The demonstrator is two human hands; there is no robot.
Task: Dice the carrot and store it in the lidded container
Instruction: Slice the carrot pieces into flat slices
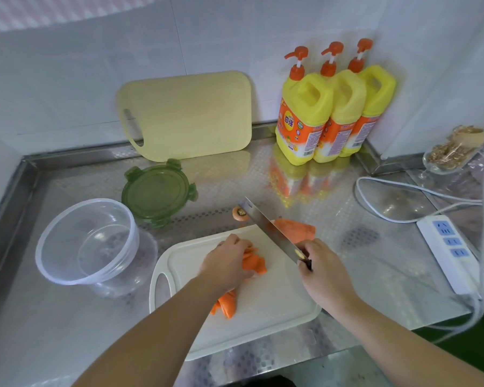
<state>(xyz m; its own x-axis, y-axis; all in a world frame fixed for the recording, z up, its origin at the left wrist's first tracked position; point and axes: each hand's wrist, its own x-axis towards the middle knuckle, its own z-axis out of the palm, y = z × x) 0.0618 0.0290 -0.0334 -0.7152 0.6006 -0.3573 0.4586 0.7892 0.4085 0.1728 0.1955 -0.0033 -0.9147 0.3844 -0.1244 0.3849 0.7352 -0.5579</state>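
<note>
Forearms reach in from the near edge. Left grip (227,263) holds down stacked carrot slices (254,262) with curled fingers at mid white cutting board (263,325), likely steadying them for the next cut. Right grip (322,266) clenches the knife (268,230) handle, blade lifted and angled away. 1 uncut carrot chunk (294,227) waits just past the board's far corner. Clear container (87,241) stands open on the tabletop (347,275) left of the board, green lid (158,191) off behind it, ready for filling.

A steel counter (235,174) with a raised rim meets white tiled walls (67,79) in a kitchen corner; 3 yellow bottles (344,107) stand at far right, a power strip (447,247) nearer.
</note>
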